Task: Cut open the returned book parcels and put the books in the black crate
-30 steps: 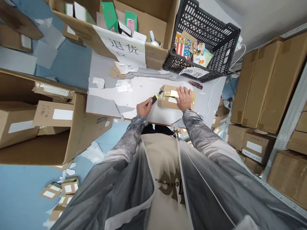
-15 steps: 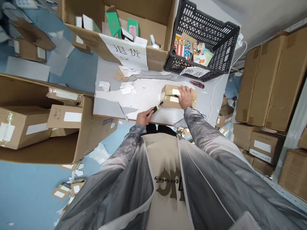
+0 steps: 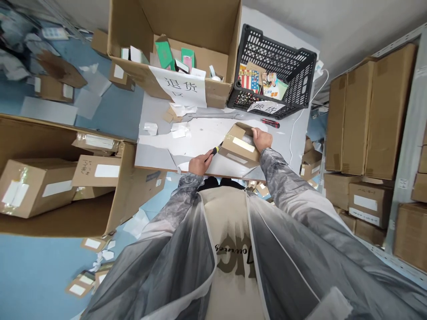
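Note:
A small cardboard box (image 3: 239,149) rests tilted on the white table (image 3: 200,142) before me, its top flap lifted and something pale showing inside. My right hand (image 3: 262,140) grips the box at its upper right edge, fingers closed round the raised flap. In my left hand (image 3: 199,163) is a utility knife (image 3: 215,151) with a black and yellow handle; its tip points at the box's left side. Whether the blade touches the cardboard I cannot tell. A red and black utility knife (image 3: 270,123) lies behind the box.
At the back stand a large carton (image 3: 133,73) with green and white packs and a black plastic crate (image 3: 280,58) with books. Paper scraps (image 3: 180,130) lie on the table. A big open carton (image 3: 122,191) of parcels is at left, shelves of boxes (image 3: 390,111) at right.
The small box has been turned and tilted, and its top now stands open. My right hand has shifted from lying over its top to gripping the flap. The knife stays in my left hand.

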Tool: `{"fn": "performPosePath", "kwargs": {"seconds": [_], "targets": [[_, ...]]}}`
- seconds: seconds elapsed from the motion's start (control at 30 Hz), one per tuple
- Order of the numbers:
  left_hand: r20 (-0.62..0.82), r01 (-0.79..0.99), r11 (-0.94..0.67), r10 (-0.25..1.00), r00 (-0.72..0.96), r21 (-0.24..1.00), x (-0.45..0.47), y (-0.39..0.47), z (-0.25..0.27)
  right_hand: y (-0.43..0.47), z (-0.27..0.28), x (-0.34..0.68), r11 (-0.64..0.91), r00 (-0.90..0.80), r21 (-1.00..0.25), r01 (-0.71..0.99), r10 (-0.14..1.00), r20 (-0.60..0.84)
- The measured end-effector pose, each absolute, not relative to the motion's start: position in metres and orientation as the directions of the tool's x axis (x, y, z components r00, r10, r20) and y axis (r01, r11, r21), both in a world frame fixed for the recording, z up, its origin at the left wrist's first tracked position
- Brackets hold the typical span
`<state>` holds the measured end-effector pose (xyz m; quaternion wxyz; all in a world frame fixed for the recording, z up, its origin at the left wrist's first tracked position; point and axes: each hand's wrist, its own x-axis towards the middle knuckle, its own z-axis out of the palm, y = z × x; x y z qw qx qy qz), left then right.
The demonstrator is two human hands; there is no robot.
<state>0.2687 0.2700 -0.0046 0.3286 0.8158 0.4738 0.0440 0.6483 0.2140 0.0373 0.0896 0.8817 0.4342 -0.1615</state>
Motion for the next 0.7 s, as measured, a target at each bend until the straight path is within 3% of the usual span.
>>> {"fn": "performPosePath", "kwargs": {"seconds": [0.17, 0.47, 0.7], "targets": [[-0.222, 0.741, -0.304, 0.826, 0.519, 0.599, 0.272, 0.269, -0.003, 0.203, 0.052, 0.631, -0.555, 0.506, -0.030, 0.831, 0.777, -0.376], [-0.321, 0.687, -0.043, 0.862, 0.392, 0.725, 0.290, 0.288, -0.014, 0.158, 0.054, 0.594, -0.493, 0.441, 0.006, 0.870, 0.773, -0.456], [-0.286, 0.653, 0.000, 0.900, 0.331, 0.757, 0.279, 0.297, -0.008, 0.155, 0.041, 0.605, -0.680, 0.599, 0.038, 0.732, 0.617, -0.511]]}}
